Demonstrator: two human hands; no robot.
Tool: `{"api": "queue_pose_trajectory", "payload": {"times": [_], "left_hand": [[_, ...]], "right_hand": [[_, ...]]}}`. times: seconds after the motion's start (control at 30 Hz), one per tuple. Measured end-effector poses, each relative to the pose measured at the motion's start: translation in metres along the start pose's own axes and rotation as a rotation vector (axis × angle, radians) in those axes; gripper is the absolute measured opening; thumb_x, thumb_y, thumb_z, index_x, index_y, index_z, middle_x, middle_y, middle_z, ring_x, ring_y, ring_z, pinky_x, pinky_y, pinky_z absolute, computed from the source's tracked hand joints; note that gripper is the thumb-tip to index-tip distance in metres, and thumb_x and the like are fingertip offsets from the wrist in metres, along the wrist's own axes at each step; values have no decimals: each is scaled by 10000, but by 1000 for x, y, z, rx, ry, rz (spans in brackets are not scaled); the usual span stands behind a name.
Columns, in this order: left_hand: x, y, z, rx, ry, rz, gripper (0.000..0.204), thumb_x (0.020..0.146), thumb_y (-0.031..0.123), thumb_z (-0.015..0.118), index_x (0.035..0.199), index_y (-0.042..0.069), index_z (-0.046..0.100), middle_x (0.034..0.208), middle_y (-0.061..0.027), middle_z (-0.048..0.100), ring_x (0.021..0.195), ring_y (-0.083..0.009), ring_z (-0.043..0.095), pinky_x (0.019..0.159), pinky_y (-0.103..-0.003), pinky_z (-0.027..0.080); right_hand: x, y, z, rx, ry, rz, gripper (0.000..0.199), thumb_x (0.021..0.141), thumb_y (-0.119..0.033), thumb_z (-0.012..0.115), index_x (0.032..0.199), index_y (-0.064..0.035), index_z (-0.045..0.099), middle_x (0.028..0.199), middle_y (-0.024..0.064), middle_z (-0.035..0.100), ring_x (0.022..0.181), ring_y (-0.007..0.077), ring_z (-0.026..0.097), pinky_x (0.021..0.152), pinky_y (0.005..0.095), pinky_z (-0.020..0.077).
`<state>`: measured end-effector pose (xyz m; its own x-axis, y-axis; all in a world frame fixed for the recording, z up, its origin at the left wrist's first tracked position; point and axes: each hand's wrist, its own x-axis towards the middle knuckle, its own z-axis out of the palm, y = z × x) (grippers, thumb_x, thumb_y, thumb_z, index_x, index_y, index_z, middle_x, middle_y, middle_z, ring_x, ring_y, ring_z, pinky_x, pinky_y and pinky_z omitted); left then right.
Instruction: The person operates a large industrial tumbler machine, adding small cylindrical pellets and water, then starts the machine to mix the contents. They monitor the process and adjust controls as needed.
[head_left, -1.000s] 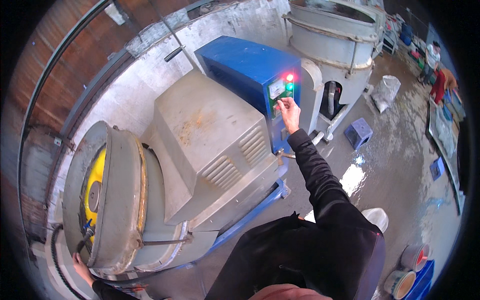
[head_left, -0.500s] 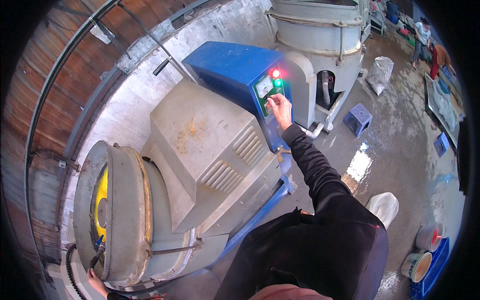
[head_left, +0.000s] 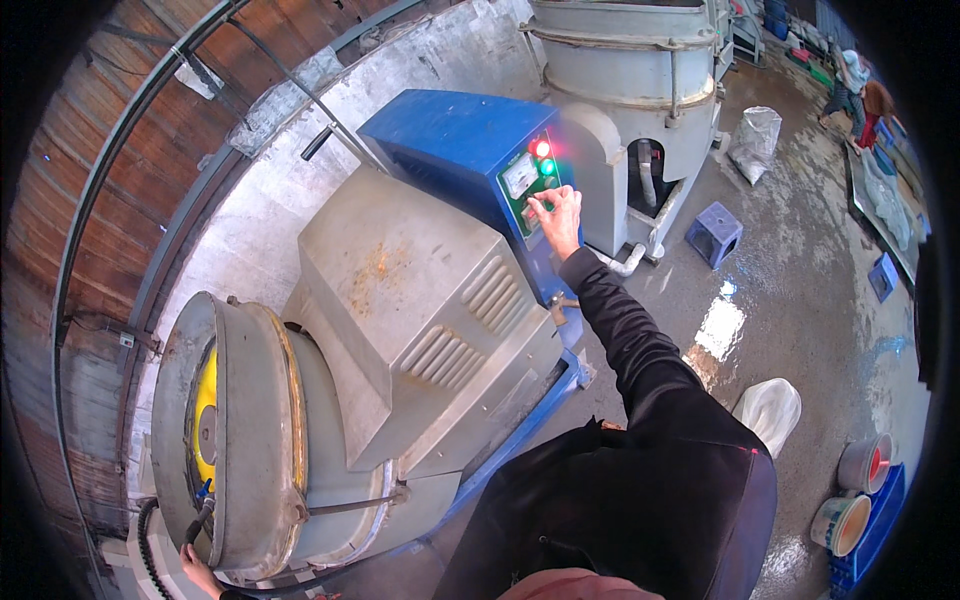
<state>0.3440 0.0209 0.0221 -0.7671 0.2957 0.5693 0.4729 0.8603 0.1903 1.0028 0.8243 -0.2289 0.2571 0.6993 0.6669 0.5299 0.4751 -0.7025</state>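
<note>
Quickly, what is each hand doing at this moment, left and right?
Left hand: at the lower edge of the grey drum; grip cannot be told.
Right hand: holds nothing, fingers pressed on the green control panel of the blue box.

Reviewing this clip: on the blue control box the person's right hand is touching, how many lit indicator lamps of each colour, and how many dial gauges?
On the green panel of the blue control box, at the right hand:
Red lit lamp: 1
Green lit lamp: 1
Dial gauge: 1
Total: 3
Any buttons under the fingers are hidden.
</note>
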Motion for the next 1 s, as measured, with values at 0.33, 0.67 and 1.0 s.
{"api": "queue_pose_trajectory", "payload": {"times": [0.33,0.67,1.0], "left_hand": [[-5,5,0,-101,7,-49,435,964,308,556,1220,-41,602,1153,-198,658,1069,-297,618,947,-361,446],[-2,1,-2,-124,-31,-17,435,969,303,550,1209,-55,599,1158,-193,655,1077,-288,613,952,-355,442],[3,-8,3,-181,-41,20,385,980,263,538,1197,-49,601,1156,-193,651,1067,-294,609,949,-364,439]], "right_hand": [[0,-5,-2,-48,5,13,164,764,-247,766,835,-107,720,957,87,511,968,286,455,853,417,392],[0,-6,-3,-40,11,11,161,759,-249,770,823,-111,716,962,81,507,975,284,449,851,421,387],[-3,-5,-7,-49,28,17,252,752,-266,778,946,-129,694,978,89,511,979,289,454,863,429,383]]}}
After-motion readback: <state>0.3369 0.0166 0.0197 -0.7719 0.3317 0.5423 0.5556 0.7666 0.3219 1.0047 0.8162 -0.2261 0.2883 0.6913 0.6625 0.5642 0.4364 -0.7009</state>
